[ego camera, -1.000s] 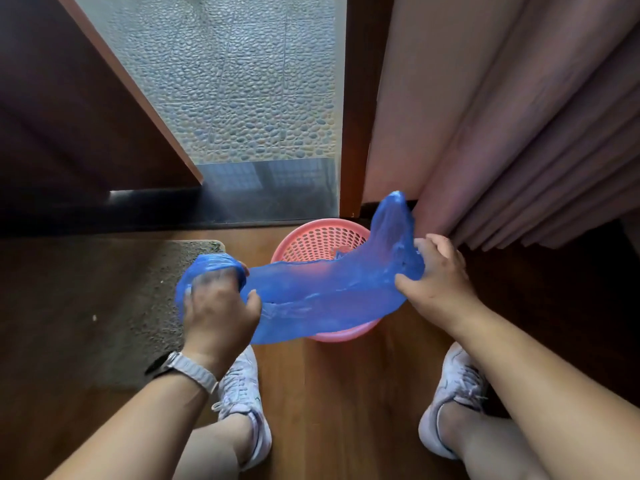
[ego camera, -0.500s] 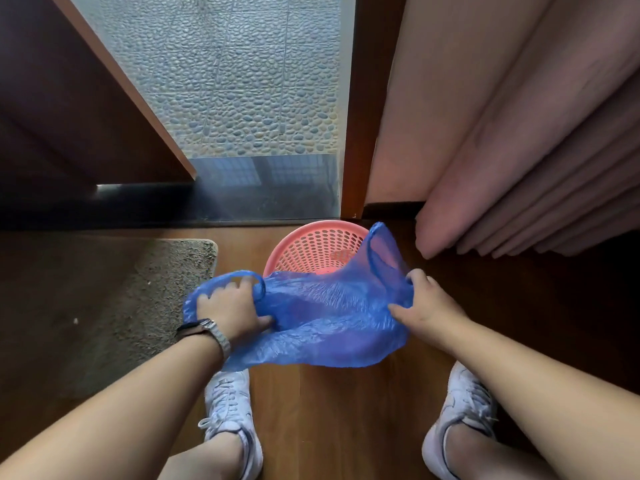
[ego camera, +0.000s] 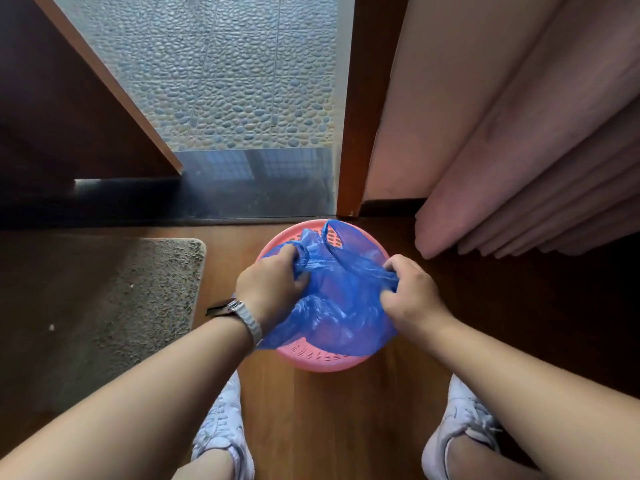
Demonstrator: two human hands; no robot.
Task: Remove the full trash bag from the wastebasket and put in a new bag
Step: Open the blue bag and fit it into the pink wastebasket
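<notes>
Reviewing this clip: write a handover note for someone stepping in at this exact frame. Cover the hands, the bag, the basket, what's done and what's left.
Left hand: grips one side of the blue bag, fingers curled into the plastic.
Right hand: grips the opposite side.
Blue bag: bunched and held over the mouth of the pink wastebasket, which stands on the wood floor.
Done: no full bag is in view, and the new bag is at the basket.
Left: open the bag, push it down inside and fold its edge over the rim.
</notes>
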